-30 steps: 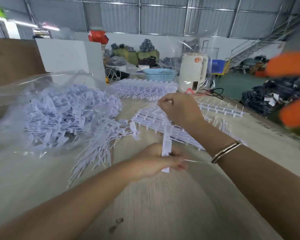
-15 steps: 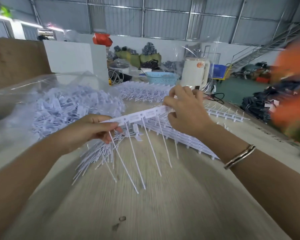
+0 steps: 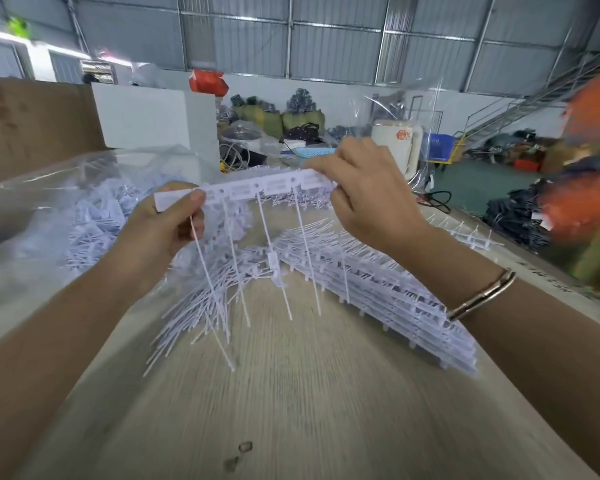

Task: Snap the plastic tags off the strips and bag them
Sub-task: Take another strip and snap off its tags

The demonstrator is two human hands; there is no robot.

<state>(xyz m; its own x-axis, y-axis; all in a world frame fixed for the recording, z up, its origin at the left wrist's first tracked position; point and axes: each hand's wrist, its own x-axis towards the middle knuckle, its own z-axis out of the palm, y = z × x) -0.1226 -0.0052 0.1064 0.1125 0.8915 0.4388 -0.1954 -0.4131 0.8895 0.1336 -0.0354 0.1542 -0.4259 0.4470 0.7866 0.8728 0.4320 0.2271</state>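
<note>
Both hands hold one white strip [image 3: 257, 190] of tags level above the wooden table [image 3: 309, 393], its thin tails hanging down. The left hand [image 3: 160, 230] pinches the left end between thumb and curled fingers; the right hand [image 3: 368, 199] grips the right end. A clear bag [image 3: 49, 209] of loose tags lies to the left, and a stack of strips [image 3: 395, 296] lies under the right forearm.

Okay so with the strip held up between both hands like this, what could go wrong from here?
1. The strip is pinched only at its ends by the left hand and right hand; a twist might send tags flying wide of the clear bag.
2. Its long tails dangle over the loose pile and could snag there.
</note>
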